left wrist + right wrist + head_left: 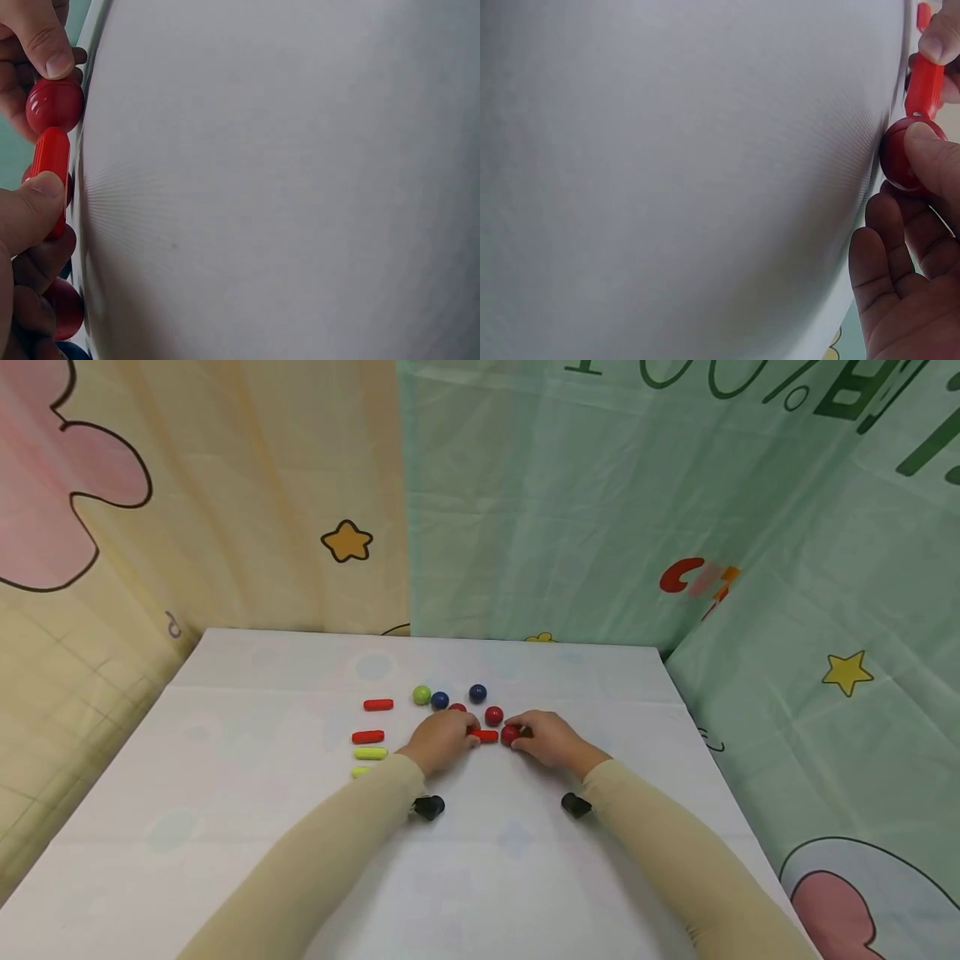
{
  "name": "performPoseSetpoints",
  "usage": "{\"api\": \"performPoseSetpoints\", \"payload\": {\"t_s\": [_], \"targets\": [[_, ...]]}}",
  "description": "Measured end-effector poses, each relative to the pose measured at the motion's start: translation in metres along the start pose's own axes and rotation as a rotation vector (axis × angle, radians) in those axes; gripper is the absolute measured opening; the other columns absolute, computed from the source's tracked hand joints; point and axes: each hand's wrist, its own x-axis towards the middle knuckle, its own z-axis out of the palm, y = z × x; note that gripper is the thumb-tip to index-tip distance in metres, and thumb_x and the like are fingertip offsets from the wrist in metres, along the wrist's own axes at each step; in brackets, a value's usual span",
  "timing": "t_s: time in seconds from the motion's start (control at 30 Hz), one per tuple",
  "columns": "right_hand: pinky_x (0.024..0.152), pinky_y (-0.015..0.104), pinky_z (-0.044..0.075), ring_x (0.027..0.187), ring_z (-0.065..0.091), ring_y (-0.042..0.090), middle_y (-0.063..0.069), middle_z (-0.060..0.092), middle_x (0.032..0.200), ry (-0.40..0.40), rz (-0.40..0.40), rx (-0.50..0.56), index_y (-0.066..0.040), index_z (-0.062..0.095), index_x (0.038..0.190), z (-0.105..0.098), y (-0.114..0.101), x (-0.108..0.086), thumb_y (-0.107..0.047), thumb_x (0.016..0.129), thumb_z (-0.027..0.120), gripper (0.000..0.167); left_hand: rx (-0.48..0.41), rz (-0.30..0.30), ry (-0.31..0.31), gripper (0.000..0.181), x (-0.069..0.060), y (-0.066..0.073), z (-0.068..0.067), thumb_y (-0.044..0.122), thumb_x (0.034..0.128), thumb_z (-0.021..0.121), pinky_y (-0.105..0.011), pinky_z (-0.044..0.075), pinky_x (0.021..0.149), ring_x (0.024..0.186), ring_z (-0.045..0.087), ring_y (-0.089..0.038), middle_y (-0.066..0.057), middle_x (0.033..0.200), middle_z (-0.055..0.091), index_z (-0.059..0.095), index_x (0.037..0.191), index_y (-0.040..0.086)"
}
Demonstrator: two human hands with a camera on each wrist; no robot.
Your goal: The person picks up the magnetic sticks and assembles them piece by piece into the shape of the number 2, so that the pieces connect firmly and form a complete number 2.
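Left hand is pinching a red rod, right hand a red ball, end to end over the counter; both are looking light, rigid, ball likely slippery, best gripping mid-rod and ball's equator.

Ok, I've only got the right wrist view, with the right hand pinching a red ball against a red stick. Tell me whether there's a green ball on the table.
Observer: There is: the head view shows one green ball beyond the left hand, just left of a blue ball.
Operator: Now report any sticks that aren't red.
Observer: Left of that hand, the head view shows a yellow stick and, nearer the person, another partly hidden by the left sleeve.
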Motion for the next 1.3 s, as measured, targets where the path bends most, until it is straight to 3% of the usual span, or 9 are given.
{"api": "performPoseSetpoints", "payload": {"t_s": [0.37, 0.77, 1.0, 1.3], "targets": [[0.100, 0.040, 0.055, 0.106, 0.063, 0.018, 0.004, 0.071, 0.129, 0.004, -0.025, 0.004, -0.014, 0.068, 0.140, -0.001, -0.001, -0.002, -0.021, 0.099, 0.075, 0.042, -0.014, -0.025, 0.003, 0.028, 0.003, 0.003, 0.003, 0.028, 0.1007, 0.073, -0.041, 0.055, 0.102, 0.100, 0.064, -0.020, 0.000, 0.111, 0.074, 0.074, 0.125, 0.015], [0.100, 0.041, 0.056, 0.106, 0.064, 0.018, 0.006, 0.070, 0.133, 0.007, -0.048, -0.019, -0.013, 0.068, 0.140, -0.003, 0.005, -0.001, -0.020, 0.100, 0.074, 0.042, -0.024, 0.000, 0.020, 0.029, 0.003, 0.002, 0.003, 0.029, 0.0985, 0.076, -0.040, 0.056, 0.098, 0.098, 0.065, -0.019, 0.002, 0.109, 0.075, 0.076, 0.124, 0.017], [0.104, 0.044, 0.055, 0.110, 0.063, 0.021, 0.006, 0.068, 0.135, 0.012, -0.014, -0.027, -0.014, 0.066, 0.143, -0.011, 0.019, -0.004, -0.018, 0.100, 0.072, 0.043, -0.067, -0.031, 0.056, 0.031, -0.001, -0.006, -0.004, 0.028, 0.0983, 0.076, -0.040, 0.056, 0.104, 0.107, 0.067, -0.018, 0.002, 0.116, 0.075, 0.074, 0.128, 0.017], [0.103, 0.044, 0.054, 0.113, 0.063, 0.023, 0.007, 0.068, 0.136, 0.015, 0.004, -0.015, -0.015, 0.065, 0.143, -0.019, 0.038, -0.007, -0.018, 0.100, 0.072, 0.044, -0.090, -0.080, 0.112, 0.025, -0.004, -0.021, -0.012, 0.029, 0.0990, 0.076, -0.038, 0.058, 0.098, 0.099, 0.064, -0.017, 0.002, 0.108, 0.072, 0.073, 0.120, 0.016]]}}
